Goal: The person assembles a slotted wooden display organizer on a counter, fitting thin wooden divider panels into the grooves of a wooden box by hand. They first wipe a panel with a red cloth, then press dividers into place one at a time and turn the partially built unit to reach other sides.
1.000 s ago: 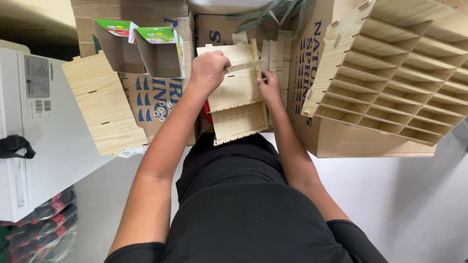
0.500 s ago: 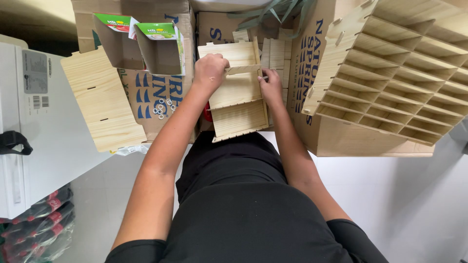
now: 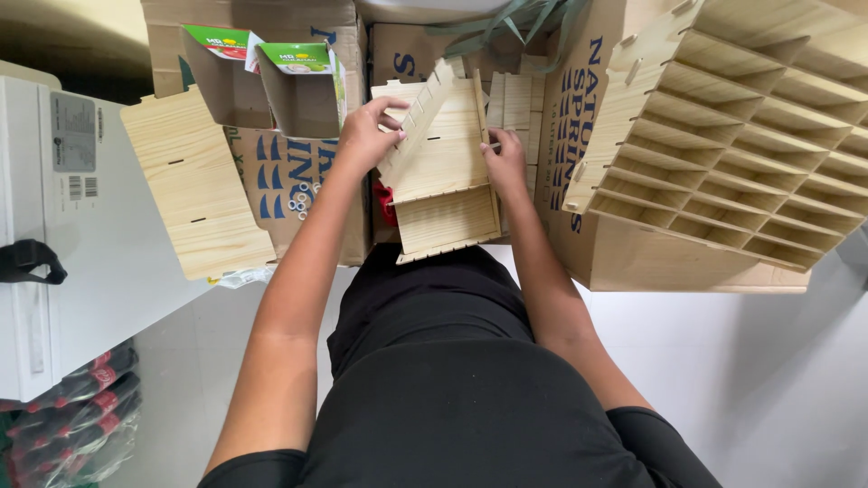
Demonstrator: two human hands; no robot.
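I hold a partly built light wooden rack [image 3: 448,194] over my lap. My left hand [image 3: 363,134] grips a notched wooden strip [image 3: 418,122] that leans slantwise across the rack's upper left. On the rack's right edge, my right hand [image 3: 504,160] pinches the side panel. The rack's lower board rests against my black-clad lap [image 3: 434,307].
A large finished wooden grid rack [image 3: 723,136] leans on cardboard boxes [image 3: 624,253] at right. A loose slotted wooden panel [image 3: 194,185] lies at left, beside a white appliance [image 3: 72,226]. An open cardboard box [image 3: 271,81] and small white rings [image 3: 303,201] are ahead. Wrapped bottles [image 3: 72,416] lie lower left.
My left hand has lifted off the rack's top and now holds a notched strip slanted across it. The right hand stays on the right edge. The view has dropped slightly.
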